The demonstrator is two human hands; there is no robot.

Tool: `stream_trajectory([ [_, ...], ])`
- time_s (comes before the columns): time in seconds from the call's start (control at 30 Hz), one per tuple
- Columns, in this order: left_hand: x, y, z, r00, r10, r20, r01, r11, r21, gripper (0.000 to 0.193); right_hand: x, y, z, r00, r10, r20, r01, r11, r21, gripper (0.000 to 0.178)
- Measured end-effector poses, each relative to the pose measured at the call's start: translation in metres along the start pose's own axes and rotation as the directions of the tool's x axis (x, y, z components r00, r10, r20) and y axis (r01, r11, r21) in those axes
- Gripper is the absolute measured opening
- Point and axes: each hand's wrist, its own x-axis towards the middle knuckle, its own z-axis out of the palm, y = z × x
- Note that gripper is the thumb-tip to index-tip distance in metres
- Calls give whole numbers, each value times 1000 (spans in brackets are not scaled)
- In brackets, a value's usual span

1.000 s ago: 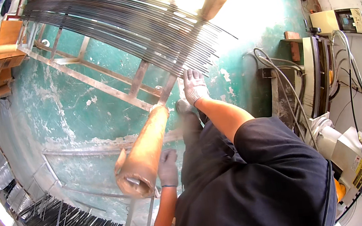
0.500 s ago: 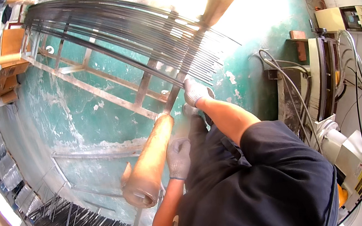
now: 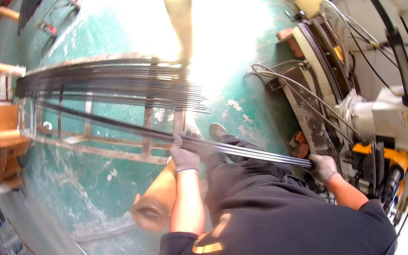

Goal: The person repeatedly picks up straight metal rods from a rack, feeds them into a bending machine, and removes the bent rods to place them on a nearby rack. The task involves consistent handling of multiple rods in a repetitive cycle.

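Observation:
Both my hands wear pale knit gloves and grip a small bundle of long dark metal bars [image 3: 249, 151]. My left hand [image 3: 185, 154] is wrapped round the bars in front of my legs. Out to the right, my right hand [image 3: 323, 167] is closed on their near end. The bundle slants up and left across a metal rack [image 3: 113, 149], its far end beside a larger stack of dark bars [image 3: 103, 79]. Below my left hand, a thick brown roll [image 3: 157, 202] covers one corner of the rack.
A machine [image 3: 309, 97] with looping hoses [image 3: 294, 81] stands close on the right, near a yellow-and-black power tool [image 3: 390, 156]. Another upright roll [image 3: 180, 18] rises at the rack's far side. Brown boxes [image 3: 7, 118] stand far left.
My right hand has moved right and toward me, pulling the bars off the stack's near side. My left hand has risen from beside the roll and closed round them. The view has turned.

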Motion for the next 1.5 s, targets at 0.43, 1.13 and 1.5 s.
stream_trajectory([
  [0.43, -117, -65, 40, 935, -335, 116, 288, 909, 301, 16, -115, 93, 84, 916, 96, -390, -148, 983, -104, 12],
  [1.13, -329, -379, 245, 347, -720, 601, 51, 654, 755, 23, -288, 203, 151, 491, 733, 471, 850, -521, -75, 15],
  [1.5, -206, -407, 443, 59, -723, 689, 291, 672, 681, 48, -378, 309, 185, -40, 821, 569, 988, -54, 148, 34],
])
